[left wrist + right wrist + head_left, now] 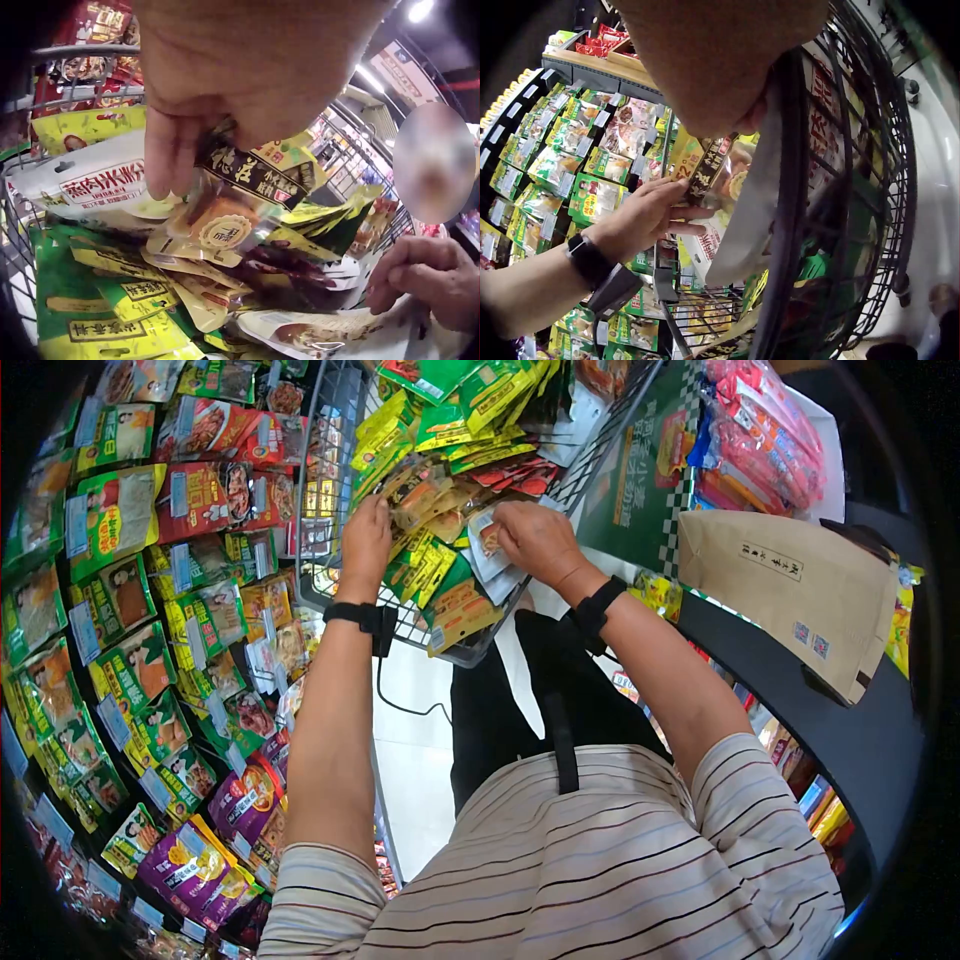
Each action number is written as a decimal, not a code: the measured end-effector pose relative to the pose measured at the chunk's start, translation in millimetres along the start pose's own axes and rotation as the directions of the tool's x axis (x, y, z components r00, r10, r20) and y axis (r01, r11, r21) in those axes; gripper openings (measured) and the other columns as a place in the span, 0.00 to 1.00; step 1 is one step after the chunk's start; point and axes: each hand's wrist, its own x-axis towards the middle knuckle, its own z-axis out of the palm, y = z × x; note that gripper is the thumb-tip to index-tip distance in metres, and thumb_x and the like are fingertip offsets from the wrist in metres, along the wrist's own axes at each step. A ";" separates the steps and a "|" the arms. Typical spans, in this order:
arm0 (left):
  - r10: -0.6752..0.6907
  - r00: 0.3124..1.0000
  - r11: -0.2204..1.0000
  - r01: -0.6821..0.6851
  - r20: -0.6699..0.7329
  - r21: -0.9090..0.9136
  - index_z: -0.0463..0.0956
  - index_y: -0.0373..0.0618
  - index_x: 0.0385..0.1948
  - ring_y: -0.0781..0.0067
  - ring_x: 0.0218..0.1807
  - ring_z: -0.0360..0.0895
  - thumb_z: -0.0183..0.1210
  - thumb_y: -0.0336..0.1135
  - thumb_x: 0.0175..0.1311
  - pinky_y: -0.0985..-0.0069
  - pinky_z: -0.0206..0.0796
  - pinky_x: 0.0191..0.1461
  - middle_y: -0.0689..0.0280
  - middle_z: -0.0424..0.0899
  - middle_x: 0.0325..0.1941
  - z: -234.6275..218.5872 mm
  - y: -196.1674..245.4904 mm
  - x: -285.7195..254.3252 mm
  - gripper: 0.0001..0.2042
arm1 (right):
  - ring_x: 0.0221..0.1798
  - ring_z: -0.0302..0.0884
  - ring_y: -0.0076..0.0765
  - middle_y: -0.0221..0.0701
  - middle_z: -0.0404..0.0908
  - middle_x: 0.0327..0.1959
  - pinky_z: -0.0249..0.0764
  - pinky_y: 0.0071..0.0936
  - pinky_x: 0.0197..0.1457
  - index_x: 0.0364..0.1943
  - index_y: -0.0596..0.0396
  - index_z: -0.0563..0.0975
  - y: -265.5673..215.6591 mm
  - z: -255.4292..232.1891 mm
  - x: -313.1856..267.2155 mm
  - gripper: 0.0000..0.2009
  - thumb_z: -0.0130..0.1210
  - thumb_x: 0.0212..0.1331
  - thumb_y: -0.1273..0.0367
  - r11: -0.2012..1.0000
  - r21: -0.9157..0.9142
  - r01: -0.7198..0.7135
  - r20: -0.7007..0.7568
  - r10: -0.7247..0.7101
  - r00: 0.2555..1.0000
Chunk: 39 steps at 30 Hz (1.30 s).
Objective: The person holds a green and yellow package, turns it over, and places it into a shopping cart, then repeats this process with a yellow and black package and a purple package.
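Both hands work over a shopping cart basket filled with seasoning packets. My left hand (366,548), at the basket's left side, pinches a gold, see-through hotpot seasoning packet (225,214) with a black label. Beside it in the left wrist view lies a white packet with red lettering (82,180). On the other side, my right hand (543,545) has curled fingers at the top of a white packet with a food picture (490,560). Green and yellow packets (430,575) lie beneath and between the hands.
A rack of hanging food packets (130,610) lines the left. At right, a brown paper bag (790,580) lies on a dark counter (800,690), with pink-wrapped goods (765,445) behind. The metal basket rim (310,490) surrounds the packets.
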 end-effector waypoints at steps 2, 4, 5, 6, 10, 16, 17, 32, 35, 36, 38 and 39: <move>-0.029 0.999 0.997 0.028 -0.015 -0.074 0.76 0.40 0.47 0.43 0.39 0.80 0.45 0.43 0.75 0.58 0.71 0.42 0.47 0.82 0.35 -14.7 3.6 -16.3 0.16 | 0.36 0.79 0.49 0.35 0.78 0.28 0.74 0.45 0.38 0.33 0.52 0.73 -0.6 -2.9 0.1 0.08 0.58 0.56 0.65 1.000 0.026 -0.017 0.027 0.016 0.999; -0.176 0.984 0.949 0.164 -0.022 -0.269 0.76 0.41 0.47 0.54 0.37 0.82 0.46 0.43 0.76 0.63 0.72 0.39 0.53 0.82 0.34 -33.6 19.2 -38.6 0.16 | 0.39 0.79 0.50 0.36 0.80 0.32 0.74 0.44 0.40 0.35 0.53 0.75 0.2 -5.0 -0.6 0.08 0.57 0.56 0.65 0.996 0.069 -0.051 0.059 0.047 0.997; -0.247 0.969 0.904 0.225 -0.014 -0.364 0.76 0.41 0.48 0.60 0.36 0.82 0.46 0.43 0.76 0.66 0.73 0.38 0.56 0.82 0.34 -43.8 28.7 -50.5 0.16 | 0.40 0.79 0.51 0.36 0.81 0.33 0.74 0.44 0.40 0.36 0.53 0.75 0.9 -6.2 -0.4 0.08 0.56 0.57 0.65 0.994 0.091 -0.067 0.075 0.061 0.995; -0.278 0.960 0.846 0.237 -0.016 -0.477 0.76 0.40 0.50 0.73 0.36 0.80 0.46 0.44 0.77 0.74 0.75 0.37 0.64 0.81 0.39 -53.6 35.7 -62.9 0.17 | 0.40 0.80 0.50 0.37 0.82 0.35 0.74 0.42 0.41 0.38 0.54 0.76 2.8 -6.4 -0.3 0.08 0.56 0.58 0.66 0.977 0.167 -0.130 0.084 0.117 0.990; -0.323 0.946 0.662 0.239 0.017 -0.710 0.72 0.38 0.57 0.74 0.38 0.81 0.48 0.44 0.76 0.76 0.79 0.40 0.63 0.81 0.45 -96.6 62.4 -114.7 0.20 | 0.43 0.82 0.40 0.37 0.84 0.39 0.75 0.33 0.46 0.44 0.55 0.79 -3.6 -18.3 2.6 0.12 0.55 0.61 0.65 0.787 0.509 -0.350 0.197 0.289 0.937; -0.405 0.913 0.312 0.199 0.059 -0.929 0.67 0.33 0.56 0.53 0.48 0.84 0.49 0.40 0.75 0.68 0.84 0.43 0.54 0.81 0.51 -138.1 104.6 -177.7 0.18 | 0.51 0.80 0.31 0.35 0.78 0.51 0.77 0.28 0.53 0.60 0.61 0.71 -89.3 -81.8 19.8 0.28 0.56 0.66 0.52 0.286 0.730 -0.621 0.624 0.095 0.776; -0.395 0.917 0.271 0.166 0.048 -0.948 0.66 0.32 0.56 0.51 0.48 0.84 0.49 0.39 0.75 0.67 0.84 0.43 0.53 0.81 0.51 -143.6 106.5 -185.9 0.18 | 0.50 0.79 0.31 0.35 0.78 0.50 0.77 0.28 0.53 0.60 0.61 0.70 -99.4 -83.7 21.5 0.28 0.56 0.66 0.52 0.258 0.729 -0.634 0.646 0.049 0.762; -0.448 0.881 0.210 -0.059 -0.150 -0.976 0.69 0.32 0.57 0.54 0.45 0.86 0.49 0.41 0.76 0.68 0.83 0.42 0.52 0.83 0.50 -192.5 136.1 -259.1 0.20 | 0.39 0.82 0.27 0.33 0.82 0.39 0.80 0.26 0.47 0.51 0.59 0.77 -186.0 -93.7 28.5 0.14 0.52 0.68 0.64 0.292 0.729 -0.620 0.679 -0.194 0.708; -0.472 0.863 0.230 -0.077 -0.180 -0.970 0.70 0.32 0.57 0.56 0.45 0.86 0.49 0.42 0.76 0.70 0.83 0.42 0.53 0.83 0.50 -199.6 141.5 -268.1 0.20 | 0.42 0.83 0.27 0.32 0.83 0.41 0.79 0.27 0.49 0.53 0.61 0.74 -189.6 -95.3 28.5 0.13 0.49 0.70 0.68 0.279 0.720 -0.635 0.693 -0.247 0.677; -0.479 0.857 0.236 -0.083 -0.190 -0.968 0.70 0.32 0.57 0.57 0.46 0.86 0.49 0.42 0.76 0.70 0.82 0.42 0.54 0.83 0.49 -202.2 143.1 -271.0 0.20 | 0.43 0.83 0.29 0.33 0.83 0.41 0.79 0.29 0.50 0.52 0.61 0.73 -197.1 -100.0 27.6 0.13 0.49 0.70 0.68 0.272 0.720 -0.638 0.693 -0.258 0.673; -0.492 0.838 0.249 -0.124 -0.236 -0.961 0.71 0.33 0.56 0.58 0.46 0.86 0.49 0.41 0.76 0.69 0.82 0.43 0.54 0.83 0.49 -205.7 147.5 -276.3 0.19 | 0.43 0.83 0.30 0.33 0.83 0.43 0.79 0.29 0.50 0.53 0.61 0.73 -201.6 -98.9 26.2 0.13 0.49 0.70 0.68 0.243 0.718 -0.652 0.695 -0.277 0.663; -0.497 0.829 0.256 -0.142 -0.257 -0.956 0.71 0.33 0.56 0.58 0.46 0.86 0.50 0.41 0.75 0.69 0.82 0.43 0.54 0.83 0.49 -206.5 149.5 -278.7 0.19 | 0.43 0.83 0.30 0.34 0.83 0.43 0.79 0.30 0.50 0.53 0.61 0.73 -203.1 -97.7 25.8 0.13 0.49 0.70 0.68 0.227 0.717 -0.659 0.696 -0.286 0.659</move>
